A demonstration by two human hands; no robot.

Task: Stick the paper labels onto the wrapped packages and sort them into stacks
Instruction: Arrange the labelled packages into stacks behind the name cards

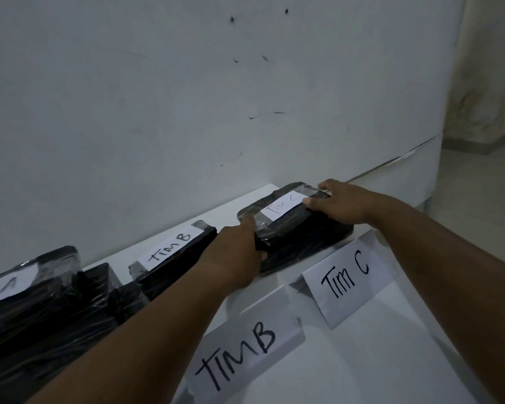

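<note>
A black wrapped package (292, 225) with a white paper label reading "TIM C" (283, 206) lies on top of another black package at the far right of the row. My left hand (236, 252) grips its near left end. My right hand (341, 204) holds its far right end, thumb on the label's edge. To the left stands a black package labelled "TIM B" (172, 246). Further left is a stack of black packages (32, 290) whose top label is partly cut off.
Two folded paper tent signs stand on the white table (391, 360): "TIM B" (242, 342) in front and "TIM C" (347, 275) to the right. A white wall (187, 97) rises right behind the packages. The table's right edge drops to a tiled floor.
</note>
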